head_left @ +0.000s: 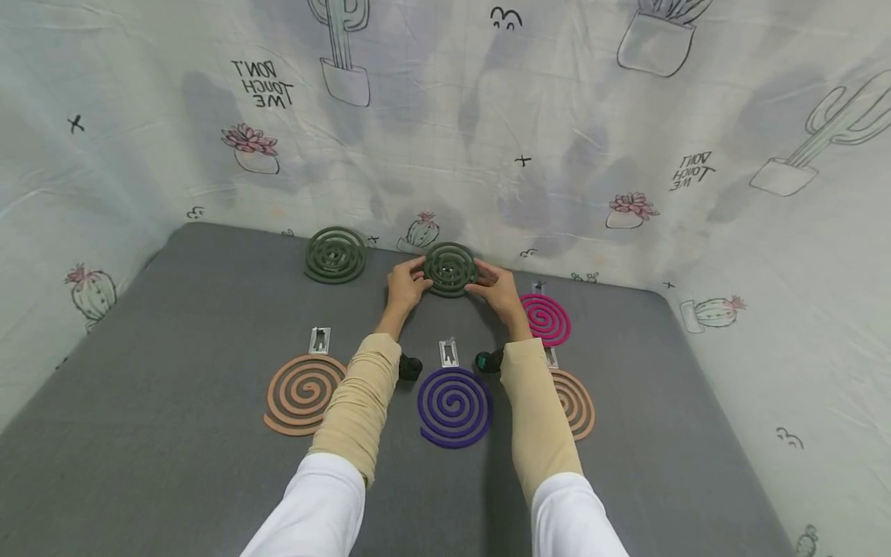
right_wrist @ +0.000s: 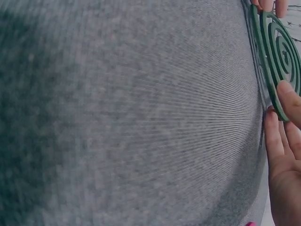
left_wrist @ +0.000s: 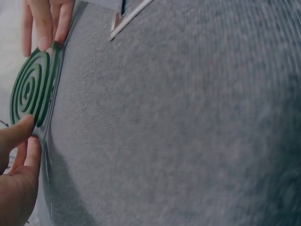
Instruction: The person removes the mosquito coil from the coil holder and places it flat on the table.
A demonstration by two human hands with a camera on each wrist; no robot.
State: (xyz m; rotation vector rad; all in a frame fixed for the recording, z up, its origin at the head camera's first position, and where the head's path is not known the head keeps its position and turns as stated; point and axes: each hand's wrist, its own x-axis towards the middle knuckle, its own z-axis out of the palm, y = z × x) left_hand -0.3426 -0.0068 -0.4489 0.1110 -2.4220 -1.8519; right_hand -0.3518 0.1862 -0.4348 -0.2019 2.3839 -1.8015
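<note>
At the table's far edge, a dark green mosquito coil (head_left: 449, 269) is held between both hands. My left hand (head_left: 406, 285) pinches its left rim, and my right hand (head_left: 500, 290) pinches the right rim. In the left wrist view the left thumb lies on the coil's face with fingers behind it; the right wrist view shows the right hand (right_wrist: 287, 155) gripping the same way. A small metal piece shows at the coil's centre. Left of the hands lies another green coil (head_left: 336, 255). A pink coil (head_left: 546, 320) is partly hidden behind the right forearm.
Nearer me lie a purple coil (head_left: 455, 408) and two orange-brown coils, left (head_left: 306, 395) and right (head_left: 576, 406), both partly covered by my arms. Small metal coil stands (head_left: 448, 353) sit beyond them, one at the left (head_left: 320, 340). Printed cloth (head_left: 445, 116) hangs behind the grey table (head_left: 195, 433).
</note>
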